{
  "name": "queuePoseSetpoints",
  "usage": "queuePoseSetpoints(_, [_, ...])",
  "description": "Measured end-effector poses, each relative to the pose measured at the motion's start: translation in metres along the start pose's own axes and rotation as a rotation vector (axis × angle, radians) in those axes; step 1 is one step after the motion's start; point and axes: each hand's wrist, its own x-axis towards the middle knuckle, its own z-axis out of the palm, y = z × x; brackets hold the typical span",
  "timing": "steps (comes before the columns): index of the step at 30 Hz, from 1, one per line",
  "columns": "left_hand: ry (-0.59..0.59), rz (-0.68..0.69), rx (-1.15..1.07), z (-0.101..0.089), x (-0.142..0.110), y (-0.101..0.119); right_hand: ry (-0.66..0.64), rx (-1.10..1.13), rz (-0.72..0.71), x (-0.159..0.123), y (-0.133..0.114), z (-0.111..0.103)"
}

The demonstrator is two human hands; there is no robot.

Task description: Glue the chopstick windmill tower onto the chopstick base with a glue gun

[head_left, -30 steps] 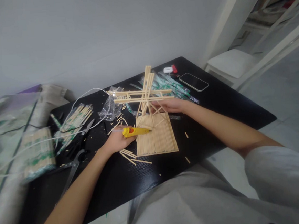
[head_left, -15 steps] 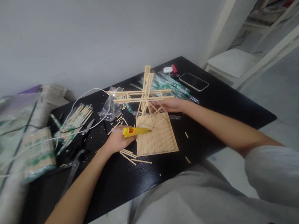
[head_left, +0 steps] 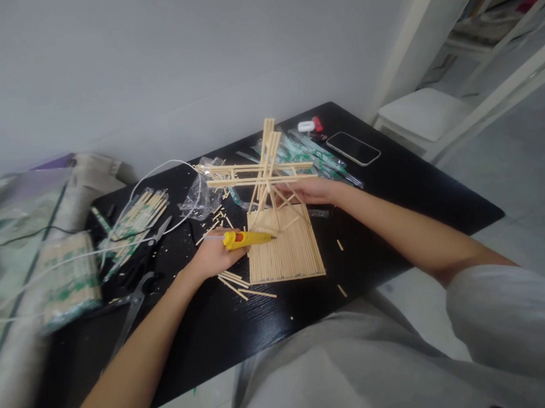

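Observation:
My left hand [head_left: 214, 256] is closed round a yellow hot glue gun [head_left: 243, 239], whose nozzle points right over a flat base of wooden sticks [head_left: 286, 256]. At the far end of that base stands a stick frame with crossed struts [head_left: 270, 173], its long arms reaching sideways and upward. Behind the frame's lower struts is my right hand [head_left: 312, 190]; its fingertips are partly hidden, and they appear to grip the frame there. Several loose sticks [head_left: 236, 284] lie beside the base, near my left hand.
Scissors [head_left: 155, 238], pliers-like tool [head_left: 136, 296] and wrapped chopsticks [head_left: 139, 221] lie at left, crossed by a white cord [head_left: 156, 167]. Another chopstick pack [head_left: 70, 276] is farther left. Green-printed wrappers [head_left: 318, 156] and a phone [head_left: 354, 149] lie behind on the black table [head_left: 424, 211].

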Motion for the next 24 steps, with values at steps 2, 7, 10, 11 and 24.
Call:
queuePoseSetpoints(2, [-0.006,-0.008,0.007,-0.0001,0.0,0.0001,-0.002,0.0,0.001,0.0003,0.0003,-0.0006])
queuePoseSetpoints(7, [-0.004,-0.015,0.014,-0.0001,0.0001,0.0007,-0.004,0.006,-0.006,0.0003,0.0,-0.0001])
queuePoseSetpoints(10, [-0.013,-0.02,-0.002,-0.0001,0.0007,0.0013,0.003,0.003,-0.008,-0.0003,-0.0006,0.0012])
queuePoseSetpoints(11, [-0.018,-0.021,-0.006,-0.0002,0.0009,0.0014,0.005,0.002,-0.005,-0.0004,-0.0007,0.0014])
queuePoseSetpoints(24, [-0.02,-0.028,0.01,-0.0009,0.0016,0.0016,0.012,-0.02,0.017,-0.001,-0.0035,0.004])
